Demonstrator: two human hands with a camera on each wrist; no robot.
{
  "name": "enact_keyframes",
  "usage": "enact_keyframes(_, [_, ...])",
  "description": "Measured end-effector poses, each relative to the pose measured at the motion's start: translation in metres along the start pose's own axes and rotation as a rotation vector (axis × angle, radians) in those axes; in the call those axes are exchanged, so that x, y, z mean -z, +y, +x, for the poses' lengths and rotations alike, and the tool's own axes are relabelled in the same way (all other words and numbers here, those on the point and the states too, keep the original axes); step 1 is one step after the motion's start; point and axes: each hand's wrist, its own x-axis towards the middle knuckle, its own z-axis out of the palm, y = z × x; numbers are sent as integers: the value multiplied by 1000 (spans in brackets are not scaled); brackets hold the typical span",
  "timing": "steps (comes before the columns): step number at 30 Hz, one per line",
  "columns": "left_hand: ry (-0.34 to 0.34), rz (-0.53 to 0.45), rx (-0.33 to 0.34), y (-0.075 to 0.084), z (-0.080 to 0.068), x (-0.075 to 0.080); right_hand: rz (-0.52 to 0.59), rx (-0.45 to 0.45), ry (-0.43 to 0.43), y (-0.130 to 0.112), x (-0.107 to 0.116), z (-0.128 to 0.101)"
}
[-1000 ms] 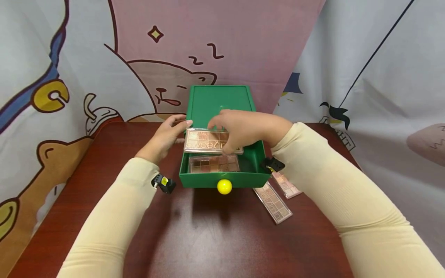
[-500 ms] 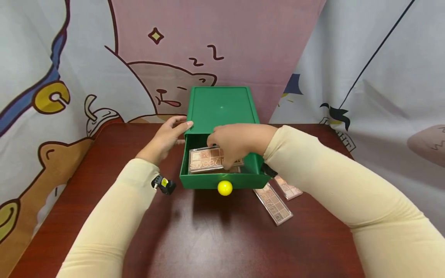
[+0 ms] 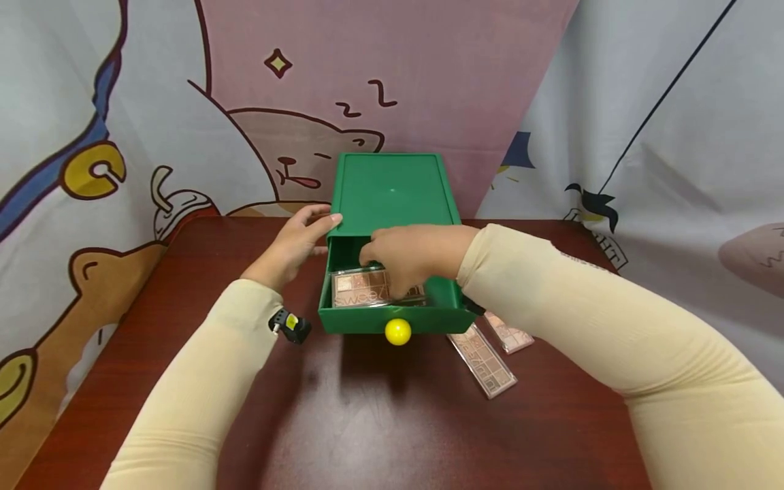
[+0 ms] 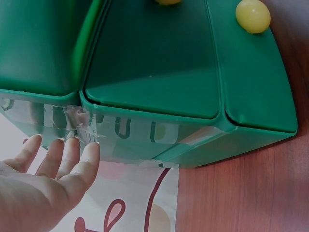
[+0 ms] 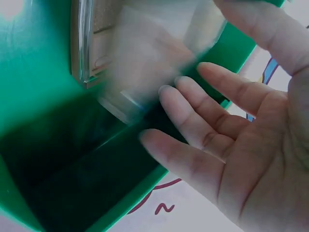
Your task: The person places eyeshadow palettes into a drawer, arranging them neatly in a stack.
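A green drawer box (image 3: 392, 190) stands on the table with its top drawer (image 3: 346, 321) pulled out. Inside the drawer, near its front, lies an eyeshadow palette (image 3: 358, 289) with a clear lid. My right hand (image 3: 407, 255) reaches in over it. In the right wrist view the fingers (image 5: 186, 154) are spread, and that palette is blurred right at the fingertips; another palette (image 5: 99, 41) lies flat under it. My left hand (image 3: 295, 241) is at the box's left side, thumb by the top edge. The left wrist view has its fingers (image 4: 84, 164) extended against the side wall.
Two more palettes lie on the table to the right of the drawer, one nearer (image 3: 480, 361) and one partly behind my right sleeve (image 3: 508, 333). A yellow knob (image 3: 398, 332) sticks out from the drawer front. A printed cloth (image 3: 465, 82) hangs behind the table (image 3: 367, 422).
My right hand has lowered the palette from above the drawer into it, over the other palette, and its fingers have loosened. My left hand has stayed at the box's side.
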Motion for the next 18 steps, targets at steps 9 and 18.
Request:
enact_keyframes(9, [1,-4,12,-2,3,-1,193,98,157,20,10,-22])
enact_keyframes(18, [8,1,-4,-3,4,-3,579,74,507,77,-8,-57])
